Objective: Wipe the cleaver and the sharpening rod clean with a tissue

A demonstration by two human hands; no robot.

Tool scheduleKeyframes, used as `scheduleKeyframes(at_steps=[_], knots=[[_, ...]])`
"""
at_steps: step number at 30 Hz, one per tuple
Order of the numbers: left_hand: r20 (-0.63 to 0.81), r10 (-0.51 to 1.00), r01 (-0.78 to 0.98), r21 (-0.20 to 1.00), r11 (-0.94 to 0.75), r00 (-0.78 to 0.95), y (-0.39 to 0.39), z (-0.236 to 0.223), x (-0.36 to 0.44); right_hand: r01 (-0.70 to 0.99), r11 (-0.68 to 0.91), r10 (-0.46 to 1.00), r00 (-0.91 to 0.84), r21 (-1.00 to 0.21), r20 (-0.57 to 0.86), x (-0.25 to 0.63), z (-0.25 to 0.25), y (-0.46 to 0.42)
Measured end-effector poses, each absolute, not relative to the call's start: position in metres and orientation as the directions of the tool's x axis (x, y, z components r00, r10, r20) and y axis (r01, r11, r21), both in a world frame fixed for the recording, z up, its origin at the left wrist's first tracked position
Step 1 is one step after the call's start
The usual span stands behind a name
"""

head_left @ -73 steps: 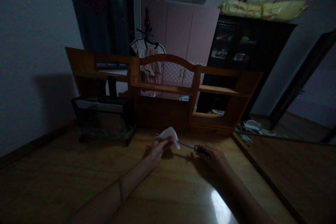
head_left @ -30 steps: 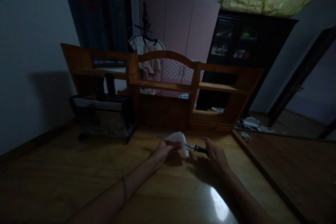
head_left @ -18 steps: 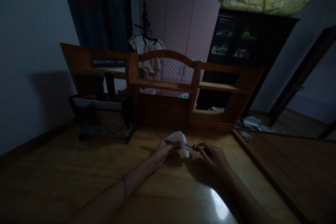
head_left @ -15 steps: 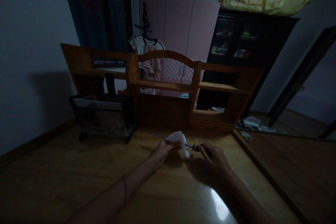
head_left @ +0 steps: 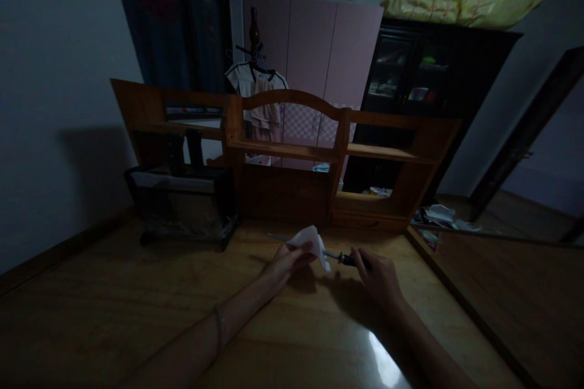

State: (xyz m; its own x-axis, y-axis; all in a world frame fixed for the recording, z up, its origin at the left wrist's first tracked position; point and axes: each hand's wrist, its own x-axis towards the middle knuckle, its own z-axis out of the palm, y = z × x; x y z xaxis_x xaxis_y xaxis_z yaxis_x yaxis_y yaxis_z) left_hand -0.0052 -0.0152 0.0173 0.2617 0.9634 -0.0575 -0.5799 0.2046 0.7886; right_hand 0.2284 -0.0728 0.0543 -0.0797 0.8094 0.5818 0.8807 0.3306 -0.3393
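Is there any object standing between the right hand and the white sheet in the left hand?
Only the tool: the right hand grips its dark handle, and the metal shaft runs to the white sheet. Nothing else visible stands between.

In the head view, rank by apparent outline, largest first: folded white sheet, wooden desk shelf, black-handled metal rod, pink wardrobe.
Wooden desk shelf
Pink wardrobe
Folded white sheet and black-handled metal rod: unsure, since the rod looks longer but thinner and is partly covered.
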Motion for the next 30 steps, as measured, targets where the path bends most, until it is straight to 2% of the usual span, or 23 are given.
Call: scheduleKeyframes(at_steps=[5,9,13,17,26,30], knots=[[-0.066,0.968,-0.638,0.741,0.211,0.244,-0.015,0.020,-0.007,0.937,0.167,0.734,0.090,-0.308,0.673,0.251,0.052,-0.067],[-0.029,0.983,-0.689,0.709,0.150,0.184,-0.017,0.025,-0.009,0.943,0.136,0.706,0.124,-0.305,0.697,0.261,0.053,-0.066],[-0.025,0.995,-0.732,0.675,0.086,0.095,-0.016,0.026,-0.015,0.943,0.191,0.719,0.056,-0.274,0.693,0.251,0.051,-0.067],[-0.033,0.999,-0.723,0.690,0.032,0.012,-0.013,0.023,-0.020,0.916,0.299,0.735,-0.043,-0.267,0.677,0.243,0.050,-0.068],[-0.059,0.994,-0.666,0.739,0.103,0.088,-0.012,0.018,-0.010,0.921,0.296,0.727,-0.045,-0.254,0.685,0.251,0.049,-0.066],[-0.050,0.992,-0.654,0.748,0.114,0.117,-0.013,0.018,-0.010,0.907,0.302,0.751,-0.038,-0.292,0.659,0.247,0.048,-0.067]])
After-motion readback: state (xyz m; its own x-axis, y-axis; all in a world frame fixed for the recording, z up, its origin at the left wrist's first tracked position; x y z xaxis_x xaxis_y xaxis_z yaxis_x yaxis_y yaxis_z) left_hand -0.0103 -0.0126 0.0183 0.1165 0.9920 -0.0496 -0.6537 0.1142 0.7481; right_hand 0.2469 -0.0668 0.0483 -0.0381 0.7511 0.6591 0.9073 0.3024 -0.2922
